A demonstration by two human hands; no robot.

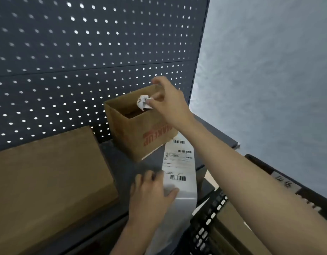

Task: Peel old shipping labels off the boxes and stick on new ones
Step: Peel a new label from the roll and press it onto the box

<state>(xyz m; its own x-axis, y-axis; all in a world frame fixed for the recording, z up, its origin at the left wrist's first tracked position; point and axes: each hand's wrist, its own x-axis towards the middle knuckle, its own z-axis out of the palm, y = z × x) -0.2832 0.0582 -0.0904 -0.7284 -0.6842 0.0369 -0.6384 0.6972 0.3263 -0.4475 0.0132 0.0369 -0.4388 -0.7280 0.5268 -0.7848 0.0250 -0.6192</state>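
My right hand point(169, 103) reaches over an open cardboard box point(140, 133) with red lettering and pinches a crumpled white label point(143, 103) just above the box's opening. My left hand point(151, 194) rests on a strip of white shipping labels point(179, 168) with barcodes, which lies on the dark shelf point(127, 170) and hangs over its front edge. Fingers and thumb of the left hand press on the strip's left side. A large closed cardboard box point(48, 181) sits at the left of the shelf.
A dark pegboard point(85, 52) forms the back wall behind the boxes. At the lower right stands a black plastic crate point(210, 223) holding more cardboard boxes point(232, 229). A grey wall point(269, 70) fills the right side.
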